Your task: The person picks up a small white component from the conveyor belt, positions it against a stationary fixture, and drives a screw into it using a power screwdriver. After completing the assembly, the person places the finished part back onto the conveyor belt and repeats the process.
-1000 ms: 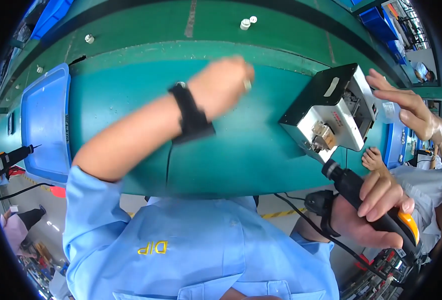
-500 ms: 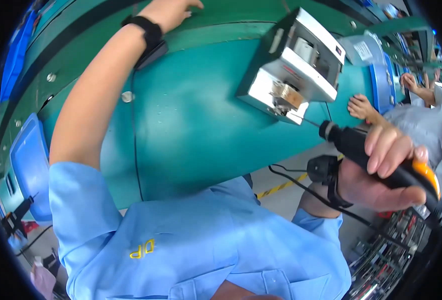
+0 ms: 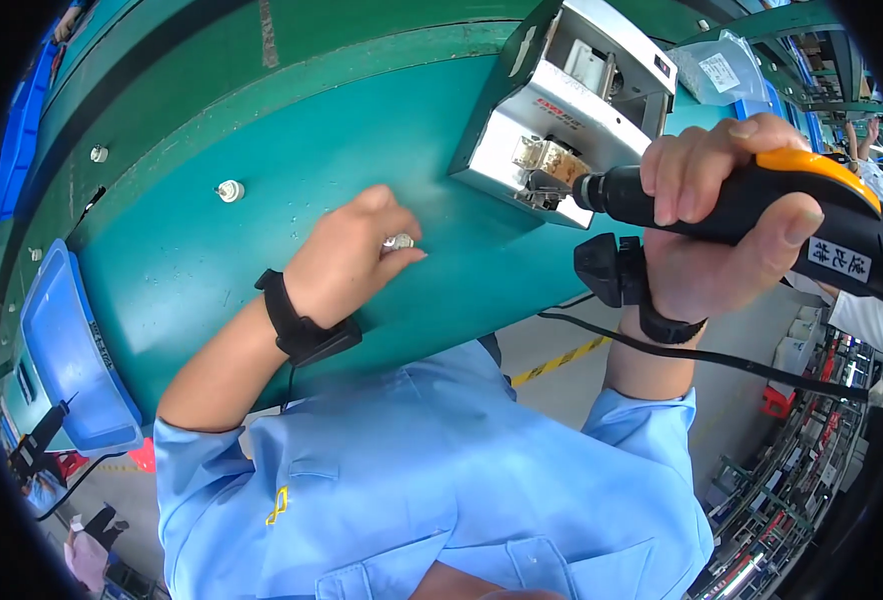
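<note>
My right hand (image 3: 712,225) is wrapped around a black and orange electric screwdriver (image 3: 627,195). Its nose is at the front outlet of a silver and black box-shaped screw feeder (image 3: 507,150); whether the bit touches a screw is hidden. Over the green tabletop, my left hand (image 3: 347,250) pinches a small white and silver round part (image 3: 399,241), partly covered by the fingers. Another small white round part (image 3: 231,191) lies on the tabletop beyond that hand.
A green belt (image 3: 362,35) runs along the far side, carrying small white parts (image 3: 99,153). A blue tray (image 3: 67,340) is at the left, beside another power screwdriver (image 3: 37,440). A clear bag (image 3: 717,75) lies behind the feeder. A black cable (image 3: 712,367) crosses my right forearm.
My left hand has come back from the far belt to the tabletop, now pinching a small part. My right hand has brought the screwdriver's nose up to the feeder's outlet.
</note>
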`<action>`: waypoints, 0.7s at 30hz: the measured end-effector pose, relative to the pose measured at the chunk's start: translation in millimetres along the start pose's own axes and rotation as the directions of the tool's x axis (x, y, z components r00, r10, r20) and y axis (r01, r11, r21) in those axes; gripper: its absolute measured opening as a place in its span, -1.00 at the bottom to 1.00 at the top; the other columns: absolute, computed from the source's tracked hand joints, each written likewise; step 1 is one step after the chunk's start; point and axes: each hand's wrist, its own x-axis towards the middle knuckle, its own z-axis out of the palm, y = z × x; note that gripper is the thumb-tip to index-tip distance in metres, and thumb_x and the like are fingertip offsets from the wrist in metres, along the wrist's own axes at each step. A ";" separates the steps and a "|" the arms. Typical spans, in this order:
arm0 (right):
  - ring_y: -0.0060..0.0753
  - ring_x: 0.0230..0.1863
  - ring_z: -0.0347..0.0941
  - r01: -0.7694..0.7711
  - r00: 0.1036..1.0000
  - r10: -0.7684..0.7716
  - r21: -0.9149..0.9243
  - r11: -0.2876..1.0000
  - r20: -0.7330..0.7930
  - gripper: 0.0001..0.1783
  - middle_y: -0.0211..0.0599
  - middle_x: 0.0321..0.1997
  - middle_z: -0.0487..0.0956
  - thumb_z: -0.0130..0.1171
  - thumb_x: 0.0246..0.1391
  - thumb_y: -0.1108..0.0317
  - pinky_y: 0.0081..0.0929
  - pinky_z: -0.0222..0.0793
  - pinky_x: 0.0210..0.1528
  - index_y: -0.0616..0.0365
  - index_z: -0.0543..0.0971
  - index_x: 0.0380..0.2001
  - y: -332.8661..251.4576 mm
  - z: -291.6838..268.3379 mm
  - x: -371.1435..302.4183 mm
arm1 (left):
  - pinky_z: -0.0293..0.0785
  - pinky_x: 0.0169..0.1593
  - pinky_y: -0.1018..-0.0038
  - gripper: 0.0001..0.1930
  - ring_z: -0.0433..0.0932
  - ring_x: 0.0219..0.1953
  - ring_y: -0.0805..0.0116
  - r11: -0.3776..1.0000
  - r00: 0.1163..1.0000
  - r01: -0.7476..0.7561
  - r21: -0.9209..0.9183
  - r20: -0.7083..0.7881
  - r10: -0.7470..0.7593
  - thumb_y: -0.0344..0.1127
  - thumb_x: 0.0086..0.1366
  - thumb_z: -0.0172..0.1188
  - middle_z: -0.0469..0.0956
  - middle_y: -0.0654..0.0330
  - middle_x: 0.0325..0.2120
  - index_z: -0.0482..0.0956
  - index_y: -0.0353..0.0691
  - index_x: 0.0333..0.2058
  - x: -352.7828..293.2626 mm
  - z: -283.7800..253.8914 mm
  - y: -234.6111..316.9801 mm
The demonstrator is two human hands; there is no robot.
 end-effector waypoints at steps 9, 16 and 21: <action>-0.65 -0.65 0.14 -0.115 0.987 0.085 0.224 0.968 0.140 -0.37 -0.52 -0.65 0.26 -0.04 0.21 -0.27 -0.59 0.11 -0.47 0.15 0.40 -0.12 18.7 -18.1 30.0 | 0.52 -0.30 0.34 -0.77 0.55 -0.40 0.13 0.988 0.993 -0.050 -0.147 -0.117 0.033 -0.49 0.07 0.33 0.49 0.09 -0.35 0.59 -0.25 -0.25 9.2 25.0 -12.6; -0.64 -0.66 0.15 -0.102 0.993 0.076 0.340 0.935 0.089 -0.34 -0.53 -0.65 0.26 -0.06 0.20 -0.31 -0.58 0.12 -0.49 0.15 0.38 -0.12 22.8 15.8 -10.4 | 0.54 -0.31 0.42 -0.78 0.55 -0.43 0.27 0.964 0.993 -0.034 -0.263 -0.116 0.003 -0.46 0.07 0.36 0.50 0.15 -0.36 0.61 -0.24 -0.27 19.6 36.2 -15.3; -0.60 -0.68 0.20 -0.008 0.982 -0.038 0.241 0.971 0.185 -0.29 -0.51 -0.67 0.28 -0.06 0.15 -0.37 -0.55 0.16 -0.51 0.14 0.35 -0.11 28.2 42.9 -29.7 | 0.53 -0.32 0.56 -0.74 0.53 -0.41 0.45 0.959 0.994 -0.035 -0.281 -0.106 0.006 -0.48 0.08 0.39 0.50 0.23 -0.33 0.63 -0.21 -0.22 16.2 38.3 -21.5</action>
